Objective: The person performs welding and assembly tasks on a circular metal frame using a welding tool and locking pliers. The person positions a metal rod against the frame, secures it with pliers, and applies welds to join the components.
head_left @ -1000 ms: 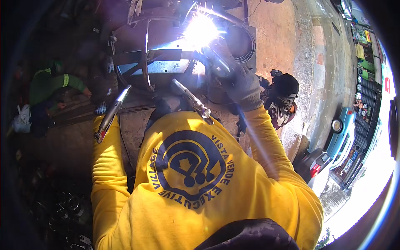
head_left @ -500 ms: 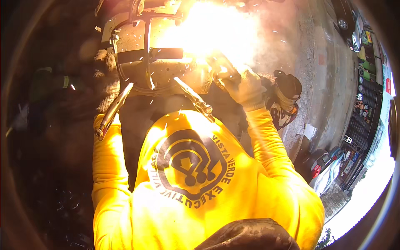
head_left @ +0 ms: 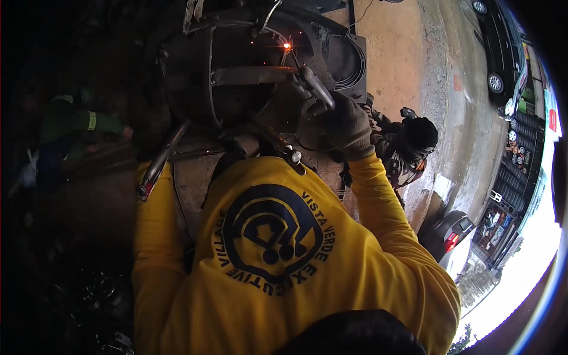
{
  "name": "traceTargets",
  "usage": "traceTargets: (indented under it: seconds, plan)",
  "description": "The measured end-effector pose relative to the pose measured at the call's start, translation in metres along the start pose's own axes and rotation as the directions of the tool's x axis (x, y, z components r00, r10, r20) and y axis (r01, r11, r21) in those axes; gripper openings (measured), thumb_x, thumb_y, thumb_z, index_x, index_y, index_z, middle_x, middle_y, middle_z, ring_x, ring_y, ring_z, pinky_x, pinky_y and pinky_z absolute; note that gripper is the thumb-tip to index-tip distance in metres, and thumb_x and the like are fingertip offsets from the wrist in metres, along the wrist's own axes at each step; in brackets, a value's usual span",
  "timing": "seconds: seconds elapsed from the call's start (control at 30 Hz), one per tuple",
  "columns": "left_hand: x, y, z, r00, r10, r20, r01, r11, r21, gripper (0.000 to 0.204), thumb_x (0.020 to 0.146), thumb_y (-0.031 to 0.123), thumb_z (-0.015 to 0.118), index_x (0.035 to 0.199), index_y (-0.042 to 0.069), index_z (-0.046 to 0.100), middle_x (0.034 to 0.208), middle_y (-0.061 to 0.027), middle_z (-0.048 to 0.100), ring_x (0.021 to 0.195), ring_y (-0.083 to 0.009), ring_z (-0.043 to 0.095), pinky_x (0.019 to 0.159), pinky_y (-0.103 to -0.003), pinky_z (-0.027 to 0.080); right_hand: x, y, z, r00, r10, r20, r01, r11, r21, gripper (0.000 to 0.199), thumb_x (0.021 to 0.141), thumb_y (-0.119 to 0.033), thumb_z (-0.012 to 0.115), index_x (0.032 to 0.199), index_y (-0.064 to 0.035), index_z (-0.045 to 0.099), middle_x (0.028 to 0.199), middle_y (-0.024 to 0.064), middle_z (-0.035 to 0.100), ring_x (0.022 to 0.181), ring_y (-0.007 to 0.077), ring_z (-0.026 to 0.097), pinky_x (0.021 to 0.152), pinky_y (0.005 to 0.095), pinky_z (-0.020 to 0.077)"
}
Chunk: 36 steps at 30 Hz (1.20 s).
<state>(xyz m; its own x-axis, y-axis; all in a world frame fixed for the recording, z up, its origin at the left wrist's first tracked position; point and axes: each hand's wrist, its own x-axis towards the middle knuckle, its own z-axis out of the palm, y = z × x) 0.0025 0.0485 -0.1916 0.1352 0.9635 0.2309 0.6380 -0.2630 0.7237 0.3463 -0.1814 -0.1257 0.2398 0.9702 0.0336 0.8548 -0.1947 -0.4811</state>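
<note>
My right hand (head_left: 349,124), in a grey work glove, is closed around a welding electrode holder (head_left: 318,89). Beyond the holder, a small orange glow (head_left: 287,45) sits on a dark metal frame (head_left: 209,77) with curved bars, and a few sparks float around it. A flat metal bar (head_left: 251,75) crosses the frame. My left sleeve (head_left: 157,236) reaches up to the frame's left side, where deep shadow hides the hand and its fingers. Near that wrist is a long metal clamp handle (head_left: 163,160); a second metal clamp (head_left: 284,145) stands nearer the middle.
A person in a dark cap (head_left: 419,139) crouches right of my right hand. Another person in a green sleeve (head_left: 106,121) is in the dark at left. Coiled wire (head_left: 352,65) lies beyond the frame. Parked cars, including a black one (head_left: 494,53), stand along the right.
The blinding white welding flare and its spray of sparks have died down to a small orange glow. The scene is much darker. My right hand keeps its hold on the electrode holder.
</note>
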Motion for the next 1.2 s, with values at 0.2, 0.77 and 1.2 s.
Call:
traceTargets:
  seconds: [0.2, 0.77, 1.2]
  plan:
    - [-0.007, 0.003, 0.013, 0.991, -0.109, 0.072, 0.120, 0.980, -0.157, 0.053, 0.098, 0.051, 0.062, 0.130, 0.009, 0.064, 0.122, -0.0143, 0.067, 0.113, -0.0295, 0.064, 0.097, -0.040, 0.049, -0.002, 0.024, 0.014, 0.999, 0.000, -0.040, 0.000, 1.000, 0.006, 0.048, 0.086, -0.040, 0.076, 0.119, -0.0054, 0.066, 0.100, 0.0166, 0.073, 0.088, 0.0341, 0.073, 0.074, 0.0409, 0.0583]
    - [-0.012, 0.037, -0.011, 1.000, 0.007, 0.000, -0.007, 0.999, -0.046, 0.047, 0.102, 0.043, 0.060, 0.125, 0.002, 0.063, 0.112, -0.0194, 0.069, 0.102, -0.0350, 0.068, 0.088, -0.043, 0.052, -0.007, 0.012, -0.008, 0.998, 0.069, 0.000, -0.069, 0.996, 0.063, 0.051, 0.085, -0.042, 0.078, 0.119, -0.0056, 0.065, 0.101, 0.0166, 0.073, 0.091, 0.0354, 0.072, 0.075, 0.0422, 0.0579]
    - [-0.014, 0.027, -0.014, 1.000, -0.002, -0.012, 0.002, 0.999, -0.052, 0.052, 0.101, 0.046, 0.060, 0.131, 0.003, 0.061, 0.121, -0.0202, 0.067, 0.110, -0.0357, 0.066, 0.094, -0.043, 0.051, -0.009, 0.002, -0.016, 0.996, 0.086, -0.012, -0.085, 0.993, 0.086, 0.048, 0.087, -0.039, 0.076, 0.120, -0.0059, 0.065, 0.102, 0.0164, 0.073, 0.092, 0.0350, 0.072, 0.076, 0.0419, 0.0579]
